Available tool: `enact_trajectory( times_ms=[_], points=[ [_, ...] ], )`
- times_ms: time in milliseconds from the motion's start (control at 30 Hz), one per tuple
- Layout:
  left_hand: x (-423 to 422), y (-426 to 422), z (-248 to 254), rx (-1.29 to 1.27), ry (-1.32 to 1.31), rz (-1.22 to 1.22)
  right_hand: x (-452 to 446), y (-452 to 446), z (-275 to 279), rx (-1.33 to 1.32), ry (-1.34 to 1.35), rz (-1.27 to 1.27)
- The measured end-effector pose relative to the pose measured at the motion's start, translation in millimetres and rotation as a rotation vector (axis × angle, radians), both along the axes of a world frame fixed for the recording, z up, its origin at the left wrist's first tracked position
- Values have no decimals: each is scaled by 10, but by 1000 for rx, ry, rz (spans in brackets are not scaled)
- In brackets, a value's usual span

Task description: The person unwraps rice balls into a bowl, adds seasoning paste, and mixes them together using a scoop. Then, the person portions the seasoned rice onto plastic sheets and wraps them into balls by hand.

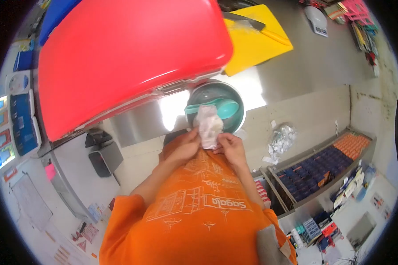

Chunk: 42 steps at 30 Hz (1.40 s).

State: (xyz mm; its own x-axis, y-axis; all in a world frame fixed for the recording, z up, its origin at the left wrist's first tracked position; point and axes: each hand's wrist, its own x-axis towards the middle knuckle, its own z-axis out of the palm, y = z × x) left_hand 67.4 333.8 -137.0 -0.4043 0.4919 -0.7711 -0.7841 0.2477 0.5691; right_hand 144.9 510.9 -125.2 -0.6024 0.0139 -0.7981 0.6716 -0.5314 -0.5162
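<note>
Between my two hands is a small, clear plastic bag (209, 125) with whitish contents that I cannot make out. The fingers of my left hand (188, 145) are closed on its lower left edge. On the lower right edge, my right hand (232, 148) pinches the plastic between thumb and fingers. Just beyond the bag stands a round metal bowl (240, 118), and the bag overlaps its near rim in the view. A teal spoon (227, 108) lies in the bowl, its handle pointing left. The bag partly hides the bowl's inside.
A large red lidded box (132, 53) fills the upper left. Behind the bowl lies a yellow board (261, 48) with a yellow-handled knife (269, 34). A small white scale (316, 20) stands at the far right of the steel table (300, 66). Crumpled clear plastic (282, 139) is on the floor.
</note>
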Motion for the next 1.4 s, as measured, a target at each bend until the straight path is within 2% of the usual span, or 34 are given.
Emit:
enact_trajectory(
  times_ms=[33, 67, 100, 133, 200, 267, 300, 333, 367, 400, 433, 467, 533, 567, 633, 667, 700, 733, 800, 833, 867, 900, 933, 967, 1033, 1133, 1167, 1233, 1267, 1300, 1367, 1400],
  points=[
    [-161, 64, 322, -32, 42, -160, -9, -56, 13, 10, 30, -67],
    [-240, 110, 496, -61, 81, -324, -43, -116, 42, 105, 108, -28],
    [-74, 62, 244, -38, 175, -330, -73, -162, 93, 204, 187, 6],
    [-69, 21, 238, 21, 281, -395, -96, -189, 126, 307, 266, 35],
    [-96, -5, 244, 153, 495, -530, -85, -136, 119, 295, 207, -28],
    [-233, -222, 87, 11, 514, -403, 6, -53, 74, 233, 243, -163],
    [-300, -350, -20, -55, 522, -346, 52, 80, 68, 223, 166, -130],
    [-318, -420, -103, -258, 675, -78, 72, 143, 83, 93, 223, -259],
    [-440, -489, -123, -523, 1023, -175, 108, 201, 112, -37, 279, -381],
    [-457, -545, -439, -619, 1200, -79, 147, 283, 150, -166, 340, -498],
    [-461, -646, -791, -652, 1304, -182, 231, 370, 128, -145, 230, -590],
    [-440, -775, -1087, -688, 1404, -289, 361, 484, 72, -111, 263, -631],
    [-241, -1068, -1429, -551, 1496, -470, 712, 828, -135, -50, 329, -708],
    [-153, -1207, -1462, -491, 1544, -557, 1025, 1087, -382, 170, 243, -808],
    [111, -1550, -1316, -287, 1014, -433, 1633, 1624, -720, 520, 76, -920],
    [74, -1603, -1113, -377, 878, -585, 1812, 1816, -731, 634, 40, -955],
    [45, -1659, -798, -460, 726, -735, 2017, 1951, -781, 735, -121, -937],
    [52, -1701, -623, -534, 560, -881, 2613, 2335, -1265, 1026, -369, -476],
    [34, -1618, -705, -518, 1042, -585, 2173, 2079, -816, 1277, -1004, -64],
    [-55, -1521, -780, -501, 1282, -420, 2277, 2196, -1286, 1361, -671, -134],
    [-179, -1319, -833, -595, 1357, -474, 2332, 2194, -1775, 1416, -344, -194],
    [-291, -1041, -892, -690, 1421, -531, 2125, 2081, -2035, 1374, -115, 67],
    [-284, -926, -967, -787, 1476, -587, 1362, 1471, -1419, 815, -174, -202],
    [-164, -959, -1056, -775, 1443, -619, 972, 1222, -1263, 658, -75, -124],
    [-144, -1026, -1221, -757, 1409, -674, 424, 821, -1058, 419, -70, -116],
    [45, -1233, -1027, -799, 1309, -588, 211, 488, -906, 452, -40, -44],
    [47, -1244, -809, -897, 1102, -500, 280, 449, -1001, 589, -37, -95],
    [203, -1545, -1035, -1286, 1172, -132, 552, 626, -1052, 880, -20, -106],
    [170, -1766, -1097, -1433, 910, -149, 654, 751, -1053, 1029, -19, -111],
    [113, -1927, -1134, -1555, 645, -164, 691, 874, -987, 990, -31, -151],
    [-98, -1880, -571, -1444, 881, -57, 752, 1145, -647, 945, -45, -274],
    [-163, -1811, -657, -1286, 1063, 44, 888, 1313, -938, 951, 13, -171]
  ],
)
